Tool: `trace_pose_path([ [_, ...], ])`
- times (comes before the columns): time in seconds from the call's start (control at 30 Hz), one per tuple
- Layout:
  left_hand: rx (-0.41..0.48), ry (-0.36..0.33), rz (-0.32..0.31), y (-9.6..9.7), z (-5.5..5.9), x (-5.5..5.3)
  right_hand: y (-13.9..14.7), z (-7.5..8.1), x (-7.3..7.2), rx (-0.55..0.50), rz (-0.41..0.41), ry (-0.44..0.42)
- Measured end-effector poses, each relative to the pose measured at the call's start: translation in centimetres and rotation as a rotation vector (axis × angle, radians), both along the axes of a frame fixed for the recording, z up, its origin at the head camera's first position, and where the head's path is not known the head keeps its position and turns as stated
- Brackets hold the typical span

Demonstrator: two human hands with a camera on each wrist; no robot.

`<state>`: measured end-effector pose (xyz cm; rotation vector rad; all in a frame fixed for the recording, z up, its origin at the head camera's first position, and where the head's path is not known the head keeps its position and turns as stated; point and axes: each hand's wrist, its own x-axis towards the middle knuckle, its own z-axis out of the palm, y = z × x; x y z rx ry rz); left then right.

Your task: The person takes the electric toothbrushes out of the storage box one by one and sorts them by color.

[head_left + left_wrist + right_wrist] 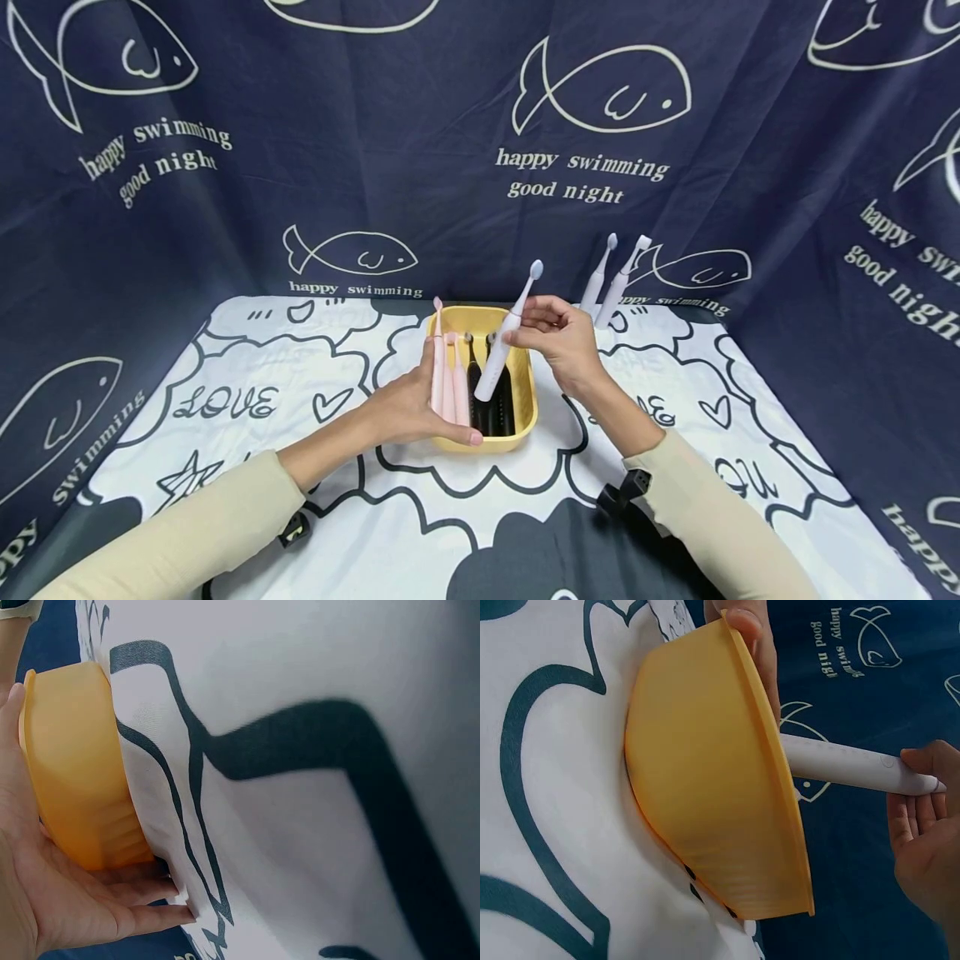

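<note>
My right hand (558, 342) pinches a white electric toothbrush (495, 362) near the top of its handle. The brush tilts, head up and to the right, its handle end over the yellow bin (532, 400). In the right wrist view, that handle (847, 763) shows beyond the bin's rim. My left hand (401, 408) holds the bin's left side, thumb at the front rim and fingers along the outer wall (79, 765). Inside stand several pink toothbrushes (460, 387) at the left and black toothbrushes (507, 408) beside them, partly hidden by the white one.
Two white toothbrushes (617, 292) stand upright at the back right, their lower ends partly behind my right hand. A white cloth with black drawings (300, 433) covers the table. Dark blue fabric printed with fish (450, 167) hangs behind and at both sides.
</note>
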<state>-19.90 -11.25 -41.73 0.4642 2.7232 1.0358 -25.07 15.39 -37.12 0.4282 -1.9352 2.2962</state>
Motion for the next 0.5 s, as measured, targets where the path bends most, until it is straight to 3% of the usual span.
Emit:
trace_pose_path([
  [0.5,0.02,-0.046,0.007,0.0,0.0,0.2,2.0,1.3,0.0,-0.02,-0.059,0.038],
])
